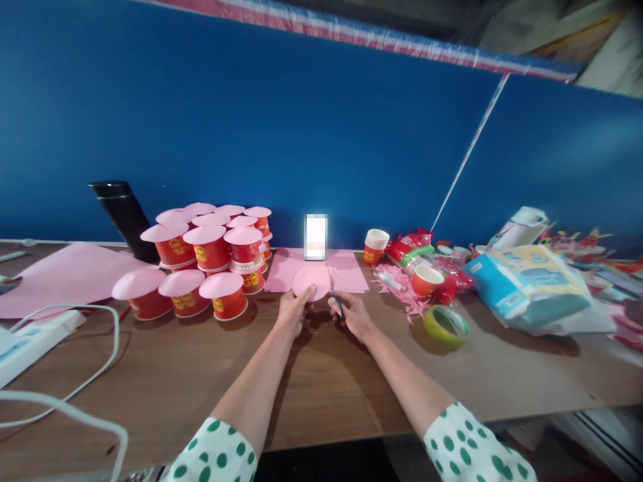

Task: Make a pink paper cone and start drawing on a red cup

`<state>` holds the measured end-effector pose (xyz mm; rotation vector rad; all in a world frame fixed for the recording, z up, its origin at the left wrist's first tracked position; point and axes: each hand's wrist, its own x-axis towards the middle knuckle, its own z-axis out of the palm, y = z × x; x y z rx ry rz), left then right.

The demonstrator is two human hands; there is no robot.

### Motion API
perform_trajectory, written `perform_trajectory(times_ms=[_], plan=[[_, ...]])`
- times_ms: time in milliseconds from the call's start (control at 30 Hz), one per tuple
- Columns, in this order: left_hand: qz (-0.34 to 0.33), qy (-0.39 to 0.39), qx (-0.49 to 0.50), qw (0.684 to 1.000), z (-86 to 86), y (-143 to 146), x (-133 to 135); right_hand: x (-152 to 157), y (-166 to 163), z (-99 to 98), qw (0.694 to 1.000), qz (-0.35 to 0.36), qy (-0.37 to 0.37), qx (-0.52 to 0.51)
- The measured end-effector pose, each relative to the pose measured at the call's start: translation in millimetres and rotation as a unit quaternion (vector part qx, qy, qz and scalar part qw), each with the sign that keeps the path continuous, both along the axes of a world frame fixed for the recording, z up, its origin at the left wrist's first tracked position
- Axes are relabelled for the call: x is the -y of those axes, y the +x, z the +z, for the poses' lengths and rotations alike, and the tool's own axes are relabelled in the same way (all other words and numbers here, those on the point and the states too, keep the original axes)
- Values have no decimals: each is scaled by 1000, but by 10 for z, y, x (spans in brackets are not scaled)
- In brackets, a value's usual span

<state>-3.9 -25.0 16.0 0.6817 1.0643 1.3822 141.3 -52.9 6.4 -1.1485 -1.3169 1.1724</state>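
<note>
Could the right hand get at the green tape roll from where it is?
Probably yes: the tape roll lies just right of the right hand on the table, nothing standing between. But that hand grips scissors, while the left hand holds the pink paper circle.

I see a matt pink paper circle (310, 281); metal scissors (335, 298); a smooth brown wood table (326, 381); a glossy tape roll (434, 333).

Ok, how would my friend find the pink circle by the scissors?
Start at the blue wall, then drop to the middle of the brown table. The pink circle is held by the left hand, beside the scissors in the right hand. Unlike the other pink circles, it tops no red cup.
</note>
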Motion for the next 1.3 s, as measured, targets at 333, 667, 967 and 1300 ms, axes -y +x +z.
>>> perform_trajectory(times_ms=[333, 667, 967, 1300], plan=[[-11, 6, -17, 1000, -16, -5, 10, -31, 18, -50, 1000, 9, 2, 0], [-19, 16, -19, 1000, -38, -18, 1, -15, 13, -25, 1000, 7, 8, 7], [-9, 4, -11, 1000, -28, -10, -10, -33, 20, -57, 1000, 10, 13, 3], [0, 4, 5, 1000, -5, -4, -2, -12, 4, -24, 1000, 2, 6, 3]])
